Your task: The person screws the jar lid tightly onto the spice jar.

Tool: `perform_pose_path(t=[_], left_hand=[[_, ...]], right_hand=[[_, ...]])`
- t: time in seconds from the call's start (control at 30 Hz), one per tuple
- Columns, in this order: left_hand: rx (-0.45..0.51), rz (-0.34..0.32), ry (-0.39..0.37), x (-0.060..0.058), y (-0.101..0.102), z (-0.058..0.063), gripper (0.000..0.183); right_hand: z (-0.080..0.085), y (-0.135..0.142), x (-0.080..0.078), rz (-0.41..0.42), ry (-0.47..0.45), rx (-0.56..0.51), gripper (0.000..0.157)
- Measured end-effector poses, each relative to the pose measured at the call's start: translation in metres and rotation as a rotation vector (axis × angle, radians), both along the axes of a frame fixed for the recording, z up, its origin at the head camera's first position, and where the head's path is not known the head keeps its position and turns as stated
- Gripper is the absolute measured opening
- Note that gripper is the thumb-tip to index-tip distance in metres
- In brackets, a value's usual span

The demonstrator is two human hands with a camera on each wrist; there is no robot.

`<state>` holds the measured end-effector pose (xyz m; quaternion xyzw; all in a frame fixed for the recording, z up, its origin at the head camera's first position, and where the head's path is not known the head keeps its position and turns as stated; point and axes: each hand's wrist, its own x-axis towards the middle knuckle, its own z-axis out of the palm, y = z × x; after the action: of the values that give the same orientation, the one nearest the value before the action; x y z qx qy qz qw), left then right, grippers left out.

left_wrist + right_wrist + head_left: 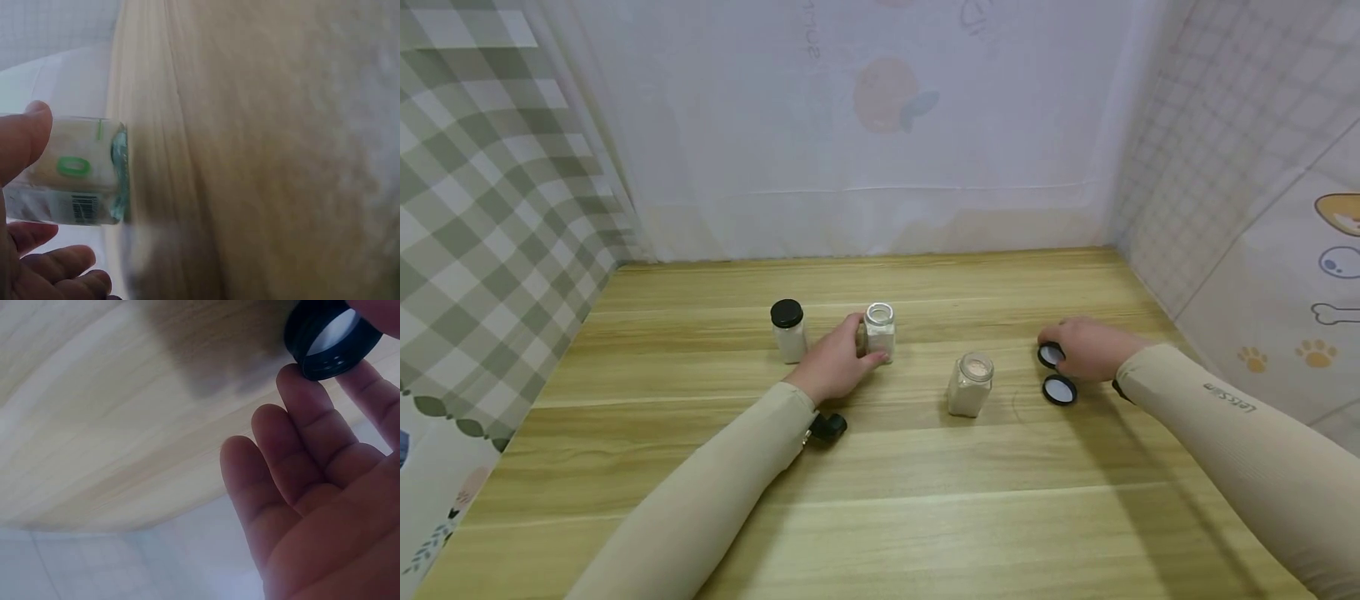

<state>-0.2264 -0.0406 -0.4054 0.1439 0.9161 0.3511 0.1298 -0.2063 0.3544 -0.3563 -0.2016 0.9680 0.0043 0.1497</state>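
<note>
My left hand (837, 360) grips an open glass jar (880, 335) of white contents, with its thumb and fingers at the sides. In the left wrist view that jar (75, 172) shows a green mark and a barcode label, its base close to the wooden table. My right hand (1093, 348) pinches a black screw lid (1050, 356) at the right. The right wrist view shows this lid (319, 365) tilted, its white inside visible, between thumb and fingers. Just in front of it a second black lid (1060, 390) lies with its pale inside up.
Left of my left hand stands a jar with a black lid (787, 333) on. A second open jar (970, 385) of pale contents stands between my hands on the wooden table (887, 517). White sheeting (880, 167) hangs behind the table, with checked cloth (497, 167) at the left.
</note>
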Motion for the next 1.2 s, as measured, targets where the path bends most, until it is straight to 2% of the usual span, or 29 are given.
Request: perform_pose_path(t=[0.23, 0.43, 0.87, 1.03, 1.2], left_hand=[[-0.012, -0.032, -0.022, -0.0033, -0.0007, -0.0063, 0.068], [-0.021, -0.04, -0.028, -0.0049, 0.0002, -0.0065, 0.056], [-0.081, -0.072, -0.033, -0.007, -0.0005, -0.0035, 0.049], [-0.089, -0.082, -0.024, -0.0075, -0.0004, -0.0036, 0.047], [-0.101, -0.086, -0.016, -0.0068, -0.0004, -0.0012, 0.046]], right_hand=[[-0.0011, 0.0, -0.0009, -0.008, -0.005, 0.013, 0.041], [-0.0024, -0.0011, -0.0012, -0.021, -0.005, 0.02, 0.041], [-0.0066, 0.0007, -0.0061, -0.044, 0.051, -0.037, 0.04], [-0.0033, -0.0021, -0.0073, -0.063, 0.059, -0.043, 0.042], [0.001, -0.007, -0.0086, -0.071, 0.071, -0.085, 0.037]])
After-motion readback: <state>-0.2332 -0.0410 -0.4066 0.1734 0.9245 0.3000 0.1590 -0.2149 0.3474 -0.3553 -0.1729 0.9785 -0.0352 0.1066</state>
